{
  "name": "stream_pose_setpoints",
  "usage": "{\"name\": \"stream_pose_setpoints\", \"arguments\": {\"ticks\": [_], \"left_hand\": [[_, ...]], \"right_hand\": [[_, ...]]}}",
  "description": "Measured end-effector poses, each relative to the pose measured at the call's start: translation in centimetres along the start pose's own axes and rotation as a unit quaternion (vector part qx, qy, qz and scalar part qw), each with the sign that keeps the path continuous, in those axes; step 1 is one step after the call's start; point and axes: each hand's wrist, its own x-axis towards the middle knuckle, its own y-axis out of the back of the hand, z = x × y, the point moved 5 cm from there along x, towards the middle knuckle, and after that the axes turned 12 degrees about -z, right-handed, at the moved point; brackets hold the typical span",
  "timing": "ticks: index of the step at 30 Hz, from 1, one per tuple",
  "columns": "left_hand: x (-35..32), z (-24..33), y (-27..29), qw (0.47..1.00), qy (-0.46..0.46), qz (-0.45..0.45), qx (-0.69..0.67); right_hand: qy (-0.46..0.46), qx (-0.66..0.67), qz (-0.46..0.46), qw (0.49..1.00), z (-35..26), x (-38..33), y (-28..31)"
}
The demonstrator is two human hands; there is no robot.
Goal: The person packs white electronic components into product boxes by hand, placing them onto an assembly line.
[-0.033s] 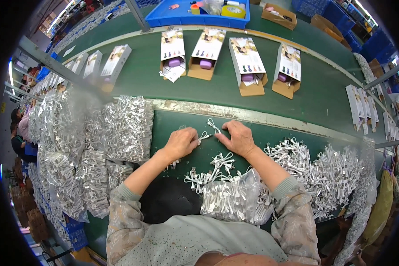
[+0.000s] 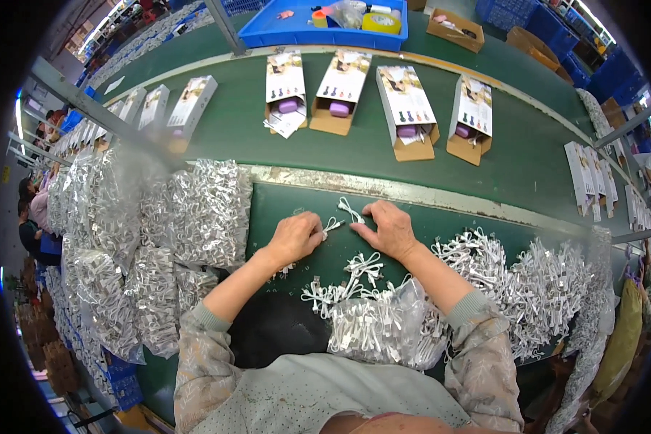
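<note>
Closely between pinched left fingers (image 2: 315,235), one white cable (image 2: 332,226); just by right fingers (image 2: 367,232), grip unclear, another cable (image 2: 351,210).

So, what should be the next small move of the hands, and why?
Probably the right hand should close its thumb and forefinger on the upper looped white cable: they look parted, with that cable's near end close to the gap. The left hand is at the lower looped white cable.
</note>
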Motion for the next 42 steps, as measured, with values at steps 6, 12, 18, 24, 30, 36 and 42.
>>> {"name": "stream_pose_setpoints", "arguments": {"ticks": [6, 12, 18, 24, 30, 36, 42], "left_hand": [[1.2, -2.3, 2.1, 0.985, 0.068, 0.102, -0.123], [11.7, -7.0, 6.6, 0.892, 0.158, 0.299, -0.298], [18.2, -7.4, 4.2, 0.756, 0.185, 0.355, -0.518], [17.6, -5.7, 3.2, 0.832, 0.067, 0.325, -0.445], [1.4, 3.3, 3.9, 0.948, -0.057, -0.050, -0.310], [-11.3, 8.1, 3.8, 0.966, -0.202, -0.125, -0.099], [-12.8, 8.3, 0.8, 0.985, -0.161, -0.036, -0.050]], "right_hand": [[-0.117, 0.087, -0.005, 0.989, 1.6, 0.2, -1.1], [-0.354, 0.388, 0.102, 0.845, 8.5, 7.8, 1.2], [-0.421, 0.263, 0.145, 0.856, 13.7, 10.4, 1.4], [-0.399, 0.416, 0.216, 0.788, 15.9, 10.9, -0.3], [-0.304, -0.044, -0.151, 0.940, 8.5, 7.5, 7.0], [-0.261, 0.048, -0.391, 0.881, -2.3, -1.0, 12.9], [-0.266, 0.194, -0.545, 0.771, -7.7, -9.5, 11.4]]}}
